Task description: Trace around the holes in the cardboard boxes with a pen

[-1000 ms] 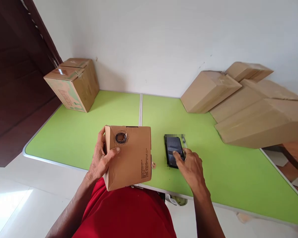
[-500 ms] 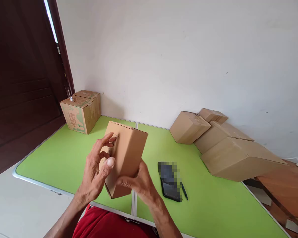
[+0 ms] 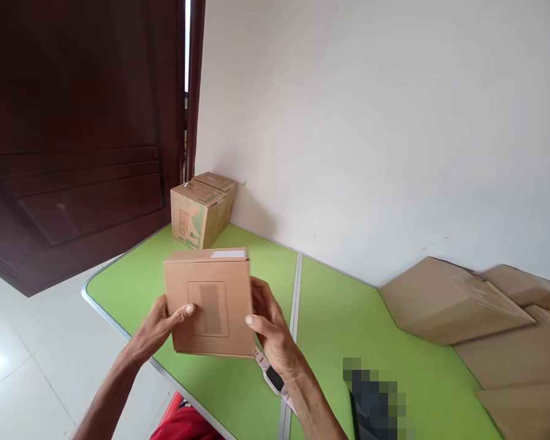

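A small brown cardboard box (image 3: 211, 302) with a ribbed rectangular patch on its near face is held above the green table (image 3: 330, 311). My left hand (image 3: 158, 324) grips its left side, thumb on the front. On the box's right side sits my right hand (image 3: 270, 327), thumb at the front edge; a watch is on that wrist. The box is upright, lifted off the table.
A printed cardboard box (image 3: 201, 209) stands at the table's far left corner by a dark wooden door (image 3: 73, 140). Several plain cardboard boxes (image 3: 453, 302) lie at the right along the wall. A dark phone (image 3: 376, 403), blurred, lies on the table near the bottom edge.
My right hand left the phone and joined the left on the box. The box was turned over, its ribbed face now toward me. The view swung left and up.
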The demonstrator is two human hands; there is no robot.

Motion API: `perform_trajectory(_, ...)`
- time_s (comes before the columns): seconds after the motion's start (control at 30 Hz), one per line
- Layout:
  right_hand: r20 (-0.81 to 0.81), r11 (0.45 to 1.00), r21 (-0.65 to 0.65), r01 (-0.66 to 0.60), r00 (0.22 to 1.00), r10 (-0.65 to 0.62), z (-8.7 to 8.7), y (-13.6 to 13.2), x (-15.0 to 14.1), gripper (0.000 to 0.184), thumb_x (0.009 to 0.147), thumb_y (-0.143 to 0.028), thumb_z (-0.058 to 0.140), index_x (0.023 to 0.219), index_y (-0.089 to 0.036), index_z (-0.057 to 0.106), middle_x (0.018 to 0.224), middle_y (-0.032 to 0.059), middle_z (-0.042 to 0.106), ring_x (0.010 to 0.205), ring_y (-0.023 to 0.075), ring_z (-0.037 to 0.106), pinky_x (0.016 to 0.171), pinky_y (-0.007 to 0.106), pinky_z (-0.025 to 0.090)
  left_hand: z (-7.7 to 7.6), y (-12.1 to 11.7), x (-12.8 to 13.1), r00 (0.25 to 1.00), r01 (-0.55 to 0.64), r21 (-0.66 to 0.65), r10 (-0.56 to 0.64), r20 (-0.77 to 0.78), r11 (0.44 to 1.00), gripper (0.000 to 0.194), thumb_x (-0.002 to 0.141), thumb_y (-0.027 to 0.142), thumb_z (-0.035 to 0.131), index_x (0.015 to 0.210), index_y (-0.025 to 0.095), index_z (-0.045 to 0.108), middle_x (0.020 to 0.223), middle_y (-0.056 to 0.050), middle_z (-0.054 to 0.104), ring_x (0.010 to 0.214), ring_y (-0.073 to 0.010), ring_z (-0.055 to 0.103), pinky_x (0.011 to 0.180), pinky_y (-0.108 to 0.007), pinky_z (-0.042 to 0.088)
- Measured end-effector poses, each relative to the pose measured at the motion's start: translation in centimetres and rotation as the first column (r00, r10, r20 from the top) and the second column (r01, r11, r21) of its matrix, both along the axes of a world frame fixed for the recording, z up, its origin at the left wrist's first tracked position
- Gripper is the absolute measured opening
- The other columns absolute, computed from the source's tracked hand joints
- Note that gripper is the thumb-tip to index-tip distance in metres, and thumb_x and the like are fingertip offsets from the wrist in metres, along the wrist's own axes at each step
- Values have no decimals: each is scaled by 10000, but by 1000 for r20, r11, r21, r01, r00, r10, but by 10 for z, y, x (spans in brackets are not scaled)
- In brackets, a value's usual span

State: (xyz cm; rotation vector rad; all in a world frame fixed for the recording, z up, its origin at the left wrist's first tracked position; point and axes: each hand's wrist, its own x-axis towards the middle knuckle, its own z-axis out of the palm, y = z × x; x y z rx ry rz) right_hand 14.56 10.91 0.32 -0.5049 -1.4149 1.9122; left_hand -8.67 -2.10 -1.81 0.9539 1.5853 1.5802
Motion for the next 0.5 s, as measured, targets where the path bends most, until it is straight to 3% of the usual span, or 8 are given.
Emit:
perform_trajectory(0.07,134,994,80,-76,989,65,-5,3,-29,715,904,-398,812,1582,-321,599,1650,108,653,1469,361,641,1180,524,564,-6,-3,-11,997,-78,-23,77,-29,997,750,844,822,846,1201,164,796,1125,-216,860,1046,-461,835,796,-514,690)
perform_trajectory(0.13,265,976,185,-112,962,60,-11,7,-62,725,973,-343,718,1669,-310,516,1654,119,631,1492,337,615,1230,531,534,-7,4,-26,975,-205,-7,203,-91,979,749,826,829,848,1198,185,761,1185,-194,845,1098,-447,811,817,-482,667)
perform_trajectory(0.27,323,924,377,-54,943,-76,-26,26,-131,714,998,-343,627,1688,-239,478,1593,172,639,1478,346,622,1277,561,519,-5,42,-80,877,-408,93,418,-236,908,728,766,863,818,1083,218,700,1119,-141,793,1117,-422,743,906,-475,604)
perform_trajectory(0.4,310,894,448,5,937,-161,-44,59,-192,748,996,-372,608,1704,-186,460,1724,212,516,1676,378,434,1417,570,349,-7,93,-148,803,-469,166,497,-328,867,669,727,850,825,981,246,688,1029,-104,726,1094,-390,697,951,-481,571)
perform_trajectory(0.5,330,889,457,18,925,-188,-57,78,-225,877,954,-326,635,1750,-90,352,1850,269,341,1755,424,301,1460,593,245,-13,118,-188,787,-472,157,495,-368,867,510,888,701,841,953,217,695,1013,-69,701,1012,-283,680,954,-453,571)
